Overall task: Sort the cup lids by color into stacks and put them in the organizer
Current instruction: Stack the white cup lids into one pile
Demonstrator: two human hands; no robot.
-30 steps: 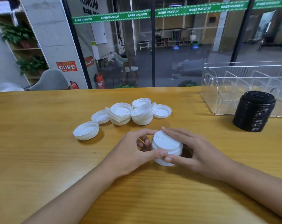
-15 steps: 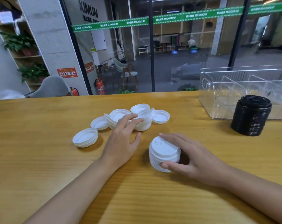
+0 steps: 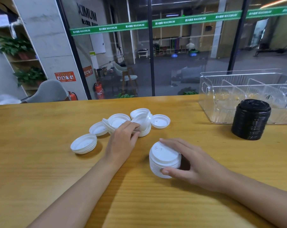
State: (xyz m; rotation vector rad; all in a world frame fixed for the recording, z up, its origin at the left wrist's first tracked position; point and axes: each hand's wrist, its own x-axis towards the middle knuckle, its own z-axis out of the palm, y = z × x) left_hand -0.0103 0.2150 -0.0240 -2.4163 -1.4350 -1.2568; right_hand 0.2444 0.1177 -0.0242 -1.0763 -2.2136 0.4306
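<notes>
Head view: left hand (image 3: 123, 140) pinches a loose lid (image 3: 142, 122); right hand (image 3: 197, 167) clasps the white stack (image 3: 164, 158); best lifted singly, seated squarely.

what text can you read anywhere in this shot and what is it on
"MAXIMUM", repeated, after small characters too blurred to read: green strip on the glass wall.
"XIMUM", start hidden: big dark letters behind that glass; smaller lines beneath are blurred.
Two red signs: too small to read.
No text shows on the white lids, black lids or organizer.
</notes>
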